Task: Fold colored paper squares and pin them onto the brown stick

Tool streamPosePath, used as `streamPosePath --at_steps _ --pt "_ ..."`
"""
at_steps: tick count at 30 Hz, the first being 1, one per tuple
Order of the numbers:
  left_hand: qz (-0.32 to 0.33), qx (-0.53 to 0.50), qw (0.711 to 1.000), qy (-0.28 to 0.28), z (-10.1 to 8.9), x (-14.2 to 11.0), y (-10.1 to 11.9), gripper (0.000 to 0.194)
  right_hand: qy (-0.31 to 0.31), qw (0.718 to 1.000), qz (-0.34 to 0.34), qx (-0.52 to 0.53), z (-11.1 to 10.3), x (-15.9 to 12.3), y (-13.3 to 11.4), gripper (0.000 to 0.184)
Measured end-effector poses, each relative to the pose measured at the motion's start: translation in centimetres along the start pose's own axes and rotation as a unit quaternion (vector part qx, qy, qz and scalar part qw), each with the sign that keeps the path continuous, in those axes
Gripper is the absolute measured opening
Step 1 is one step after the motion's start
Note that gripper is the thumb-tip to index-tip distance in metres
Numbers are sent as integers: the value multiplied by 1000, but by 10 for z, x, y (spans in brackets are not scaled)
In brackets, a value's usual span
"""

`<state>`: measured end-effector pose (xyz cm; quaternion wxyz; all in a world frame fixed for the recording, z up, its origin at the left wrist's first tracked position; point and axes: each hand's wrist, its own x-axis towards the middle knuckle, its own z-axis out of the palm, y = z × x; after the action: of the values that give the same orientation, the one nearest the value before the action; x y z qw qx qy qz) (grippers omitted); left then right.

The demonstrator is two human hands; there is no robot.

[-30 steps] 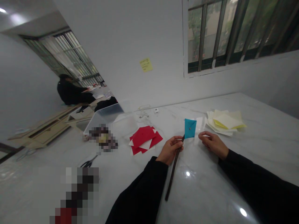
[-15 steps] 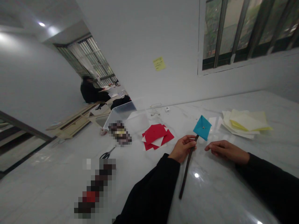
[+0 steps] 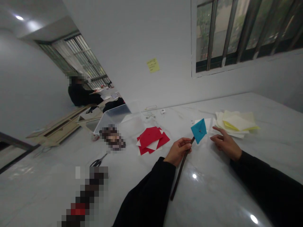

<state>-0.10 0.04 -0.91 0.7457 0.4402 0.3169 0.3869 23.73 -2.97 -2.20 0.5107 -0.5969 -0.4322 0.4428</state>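
My left hand point(image 3: 178, 151) is closed round a thin dark stick point(image 3: 180, 172) that slants down toward me. A folded blue paper square point(image 3: 199, 130) is pinned at the stick's top end and stands tilted like a pinwheel. My right hand point(image 3: 224, 143) rests on the white table point(image 3: 213, 189) just right of the blue paper, fingers loosely stretched toward it, holding nothing that I can see. Both arms wear black sleeves.
A pile of red and white paper squares point(image 3: 152, 140) lies left of my hands. Yellow and white sheets point(image 3: 236, 123) are stacked at the right. Scissors point(image 3: 98, 161) and a clear plastic box point(image 3: 115, 117) are at the left. A person point(image 3: 80, 94) sits far back.
The blue paper has turned on the stick from an upright square to a tilted diamond. My right hand has shifted up toward it and opened.
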Motion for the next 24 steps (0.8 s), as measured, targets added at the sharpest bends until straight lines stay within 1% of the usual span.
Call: streamPosePath --at_steps 1,2,3,4,5,6,7,8,11,16,24 --pt "1 1 1000 -2 1 0 0 38 2 999 -15 -30 -3 1 -1 84" --pt "2 0 1000 -4 1 -1 0 38 -17 997 -28 -69 -7 2 -2 78" --pt "3 -3 1000 -5 1 -1 -1 39 -62 991 -35 -114 -9 2 -3 66" --pt "3 -7 1000 -5 2 -2 -1 40 -132 978 -31 -156 -12 2 -4 56" --pt "3 -11 1000 -4 2 -2 -1 41 -199 960 -24 -193 -13 1 -4 55" --pt "2 -14 1000 -3 1 -2 -2 42 -240 945 -24 -219 -14 0 -4 59" --pt "0 -18 1000 -1 1 -2 -3 43 -266 934 -31 -237 -13 0 -4 62" --pt "-1 -21 1000 1 0 -2 -3 43 -272 929 -45 -247 -13 -1 -4 63" --pt "-3 -26 1000 2 -1 -1 -5 45 -262 928 -84 -251 -10 -1 -3 59" --pt "-8 -24 1000 8 -3 0 -6 46 -259 929 -88 -251 -11 2 1 60" --pt "-5 -19 1000 15 -1 -1 -4 46 -213 941 -89 -248 -11 2 0 57"
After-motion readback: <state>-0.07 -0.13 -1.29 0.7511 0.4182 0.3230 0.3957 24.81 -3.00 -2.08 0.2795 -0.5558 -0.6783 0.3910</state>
